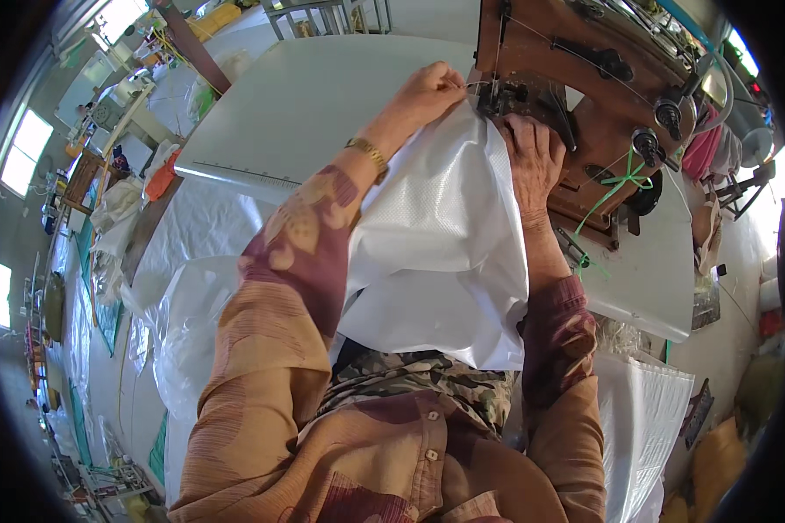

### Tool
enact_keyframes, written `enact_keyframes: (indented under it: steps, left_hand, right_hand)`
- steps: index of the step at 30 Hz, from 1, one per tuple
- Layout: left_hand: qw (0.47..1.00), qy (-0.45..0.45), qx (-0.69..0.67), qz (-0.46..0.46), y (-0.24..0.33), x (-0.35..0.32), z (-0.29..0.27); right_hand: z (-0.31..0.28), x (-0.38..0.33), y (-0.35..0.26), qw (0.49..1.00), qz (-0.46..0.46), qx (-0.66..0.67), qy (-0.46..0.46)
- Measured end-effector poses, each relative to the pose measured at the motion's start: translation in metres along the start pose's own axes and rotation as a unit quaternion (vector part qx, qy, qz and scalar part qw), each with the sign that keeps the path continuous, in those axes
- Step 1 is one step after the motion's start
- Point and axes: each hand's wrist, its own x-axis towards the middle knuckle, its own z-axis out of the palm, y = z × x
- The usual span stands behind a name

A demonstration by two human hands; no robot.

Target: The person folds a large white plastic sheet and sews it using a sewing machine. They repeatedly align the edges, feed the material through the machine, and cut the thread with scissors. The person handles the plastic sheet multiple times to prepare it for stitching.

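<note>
A white woven plastic sheet (436, 218) hangs from the needle area of a brown sewing machine (576, 52) down over my lap. My left hand (432, 94) is closed at the sheet's upper left edge, thumb and fingers pinched together just left of the needle. Close by on the right, my right hand (532, 161) lies along the sheet's right edge, its fingers bent beside the presser foot (494, 98). Its fingertips reach in under the machine, so what they grip, if anything, is hidden.
The pale table (323, 96) with a ruler strip (244, 174) along its front edge spreads to the left. A green string (615, 187) hangs from the machine. White plastic sheeting (192, 305) drapes at my left; a white woven stack (637, 410) stands at my right.
</note>
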Motion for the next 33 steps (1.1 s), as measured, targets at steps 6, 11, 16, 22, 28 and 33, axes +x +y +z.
enact_keyframes:
  steps: [6, 11, 16, 22, 28, 33]
  left_hand:
    - [0.987, 0.067, 0.081, 0.120, 0.061, -0.158, -0.035]
    - [0.955, 0.108, 0.277, -0.002, 0.039, -0.334, -0.013]
    - [0.910, 0.240, 0.210, -0.265, -0.065, -0.470, 0.017]
    - [0.879, 0.125, -0.039, -0.459, -0.112, -0.530, -0.040]
    - [0.952, 0.230, -0.161, -0.120, 0.048, -0.498, -0.186]
    - [0.948, 0.305, -0.081, 0.045, 0.158, -0.430, -0.192]
  right_hand:
    - [0.001, -0.002, 0.000, 1.000, 0.001, 0.002, 0.010]
    - [0.000, -0.006, -0.001, 1.000, -0.011, 0.005, 0.022]
    - [-0.003, -0.007, 0.001, 0.999, -0.026, -0.013, 0.020]
    - [-0.019, -0.002, 0.007, 0.995, -0.038, 0.075, -0.056]
    - [-0.102, 0.005, 0.020, 0.960, 0.129, 0.250, 0.011]
    - [-0.170, -0.049, -0.100, 0.832, 0.305, 0.461, 0.043]
